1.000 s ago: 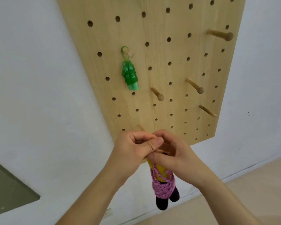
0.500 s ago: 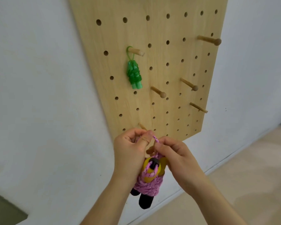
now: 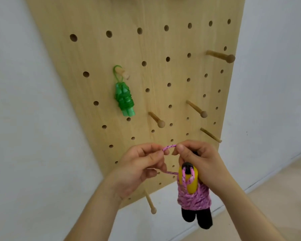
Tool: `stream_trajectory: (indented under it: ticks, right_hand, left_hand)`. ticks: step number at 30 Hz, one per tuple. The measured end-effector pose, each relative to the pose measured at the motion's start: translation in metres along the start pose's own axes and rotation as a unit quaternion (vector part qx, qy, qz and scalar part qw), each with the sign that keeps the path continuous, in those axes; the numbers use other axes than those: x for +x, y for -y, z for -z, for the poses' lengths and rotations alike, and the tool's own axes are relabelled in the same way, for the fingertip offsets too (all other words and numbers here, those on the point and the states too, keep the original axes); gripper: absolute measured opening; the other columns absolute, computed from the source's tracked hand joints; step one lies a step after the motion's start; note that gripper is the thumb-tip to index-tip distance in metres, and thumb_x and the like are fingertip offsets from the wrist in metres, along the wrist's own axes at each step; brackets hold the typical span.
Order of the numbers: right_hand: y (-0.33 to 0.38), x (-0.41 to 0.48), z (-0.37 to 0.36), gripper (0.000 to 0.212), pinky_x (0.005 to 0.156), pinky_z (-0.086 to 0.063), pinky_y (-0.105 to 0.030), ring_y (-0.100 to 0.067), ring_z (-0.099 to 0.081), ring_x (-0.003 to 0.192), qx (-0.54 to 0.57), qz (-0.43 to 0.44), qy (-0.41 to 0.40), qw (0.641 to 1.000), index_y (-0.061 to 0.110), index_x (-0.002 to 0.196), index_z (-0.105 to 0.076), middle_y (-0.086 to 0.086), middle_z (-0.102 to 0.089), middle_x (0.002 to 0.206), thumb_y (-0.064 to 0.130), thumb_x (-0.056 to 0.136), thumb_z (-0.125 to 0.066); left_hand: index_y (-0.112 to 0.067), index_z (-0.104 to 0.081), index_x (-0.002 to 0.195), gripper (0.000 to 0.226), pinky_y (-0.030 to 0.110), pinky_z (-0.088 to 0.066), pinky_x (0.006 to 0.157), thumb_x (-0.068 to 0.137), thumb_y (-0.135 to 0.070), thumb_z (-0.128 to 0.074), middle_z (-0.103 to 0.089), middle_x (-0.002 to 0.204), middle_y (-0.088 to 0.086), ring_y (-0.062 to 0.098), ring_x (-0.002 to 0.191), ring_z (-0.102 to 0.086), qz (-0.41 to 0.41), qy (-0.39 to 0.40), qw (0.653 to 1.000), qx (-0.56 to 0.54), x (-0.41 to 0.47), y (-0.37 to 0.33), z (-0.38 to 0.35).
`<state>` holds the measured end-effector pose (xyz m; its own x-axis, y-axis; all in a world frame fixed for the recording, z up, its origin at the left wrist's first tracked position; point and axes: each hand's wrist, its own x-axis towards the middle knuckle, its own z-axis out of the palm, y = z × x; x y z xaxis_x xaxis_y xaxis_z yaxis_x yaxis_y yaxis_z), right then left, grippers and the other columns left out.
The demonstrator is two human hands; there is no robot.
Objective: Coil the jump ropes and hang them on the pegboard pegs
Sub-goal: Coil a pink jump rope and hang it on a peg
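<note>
From my seat I see the pegboard (image 3: 97, 54) on the white wall (image 3: 21, 119), and I count six pegs (image 3: 220, 56) sticking out of it. Only one peg carries anything: the upper left one (image 3: 123, 74) holds the green rope (image 3: 125, 100), coiled into a tight bundle and hanging by a thin loop hooked over it. The other five pegs are bare, among them a low one (image 3: 149, 201) just beside my left wrist.

That makes two ropes in all. The pink rope (image 3: 193, 197) is not on the board; it hangs in front of the bottom edge, wound round yellow handles (image 3: 192, 184) with two black ends (image 3: 197, 218) pointing down.

Both hands are closed on it. The left hand (image 3: 139, 168) pinches one side of a short pink loop (image 3: 169, 146) between thumb and fingers. The right hand (image 3: 201, 160) pinches the other side with thumb and forefinger, while its remaining fingers curl behind the top of the bundle. The loop arches between the two hands, close to the board and touching no peg.
</note>
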<state>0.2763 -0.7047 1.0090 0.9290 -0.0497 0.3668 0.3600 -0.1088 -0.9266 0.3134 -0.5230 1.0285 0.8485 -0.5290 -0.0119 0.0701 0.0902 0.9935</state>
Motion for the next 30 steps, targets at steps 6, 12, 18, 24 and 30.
stream_trajectory:
  ticks: [6,12,18,24,30]
  right_hand:
    - [-0.033,0.077,0.024,0.024,0.054,-0.043,-0.023,-0.011,-0.052,0.056,-0.031,0.005,0.021,0.999,0.013,0.078,-0.069,-0.013,-0.062,0.065,0.026,0.094,-0.059]
    - [-0.065,0.126,0.01,0.021,0.051,-0.038,-0.014,-0.002,-0.048,0.051,-0.021,0.033,0.02,0.999,0.009,0.083,-0.068,0.007,-0.056,0.058,0.021,0.096,-0.058]
    - [-0.091,0.155,0.009,0.017,0.06,-0.045,-0.026,-0.011,-0.055,0.063,-0.003,0.013,0.071,0.997,0.01,0.086,-0.071,-0.012,-0.065,0.072,0.019,0.095,-0.06]
    - [-0.101,0.17,0.012,0.018,0.084,-0.051,-0.021,-0.002,-0.06,0.095,-0.038,0.017,0.047,0.998,0.022,0.111,-0.065,0.007,-0.065,0.104,0.026,0.095,-0.058]
    - [-0.106,0.121,0.027,0.033,0.079,-0.039,-0.007,-0.003,-0.052,0.098,-0.139,0.122,-0.039,0.982,0.029,0.12,-0.059,0.01,-0.049,0.11,0.032,0.088,-0.067]
  left_hand:
    - [-0.029,-0.071,0.1,0.017,0.02,-0.052,0.061,0.092,-0.018,-0.061,-0.07,0.075,-0.008,0.01,0.069,-0.067,-0.212,-0.241,0.911,0.258,0.057,0.009,-0.024]
    - [-0.021,-0.072,0.101,0.017,0.021,-0.054,0.064,0.092,-0.011,-0.062,-0.072,0.077,-0.008,0.013,0.065,-0.067,-0.214,-0.356,0.881,0.227,0.103,0.011,-0.014]
    - [-0.027,-0.061,0.085,0.017,0.031,-0.055,0.069,0.09,-0.01,-0.064,-0.07,0.081,0.0,0.019,0.078,-0.068,-0.182,-0.391,0.875,0.219,0.132,0.016,0.01]
    - [-0.029,-0.059,0.086,0.015,0.021,-0.052,0.071,0.09,-0.015,-0.063,-0.064,0.08,-0.015,0.001,0.077,-0.062,-0.215,-0.409,0.799,0.383,0.143,0.014,0.019]
    - [-0.029,-0.06,0.122,0.056,0.01,-0.047,0.083,0.081,0.009,-0.059,-0.057,0.122,-0.017,-0.002,0.112,-0.053,-0.169,-0.349,0.849,0.359,0.112,0.026,0.004]
